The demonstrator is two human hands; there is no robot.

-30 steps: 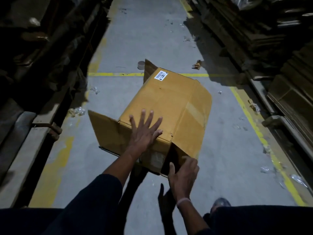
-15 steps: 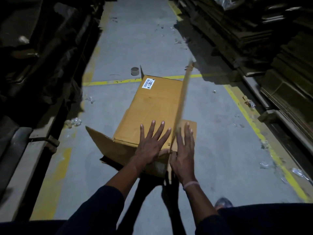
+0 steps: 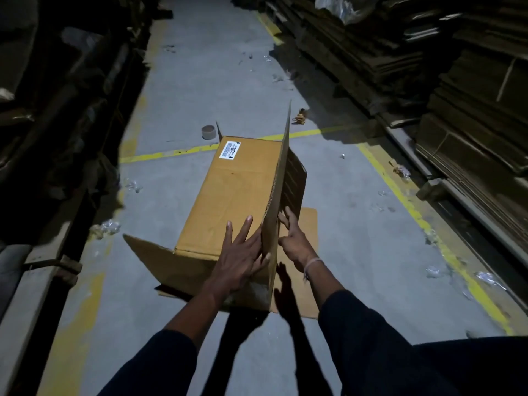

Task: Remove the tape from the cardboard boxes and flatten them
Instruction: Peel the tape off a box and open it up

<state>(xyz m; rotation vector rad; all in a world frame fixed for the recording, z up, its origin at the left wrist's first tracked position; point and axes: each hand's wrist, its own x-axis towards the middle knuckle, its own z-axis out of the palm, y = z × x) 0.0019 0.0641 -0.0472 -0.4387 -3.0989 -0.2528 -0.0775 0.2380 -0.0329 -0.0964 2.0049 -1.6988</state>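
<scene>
Centre frame, the tan cardboard box (image 3: 237,192) lies long on the concrete floor (image 3: 357,224), white label (image 3: 229,150) at its far end, one side panel (image 3: 278,195) standing upright on edge. Left hand (image 3: 243,254) presses flat, fingers spread, on top. Right hand (image 3: 294,238), fingers extended, touches the panel's inner face.

Dim overall, with light falling from above the middle of the frame. Left and right edges sink into near-black. Hard arm shadows lie at lower centre, and the edges bow.
</scene>
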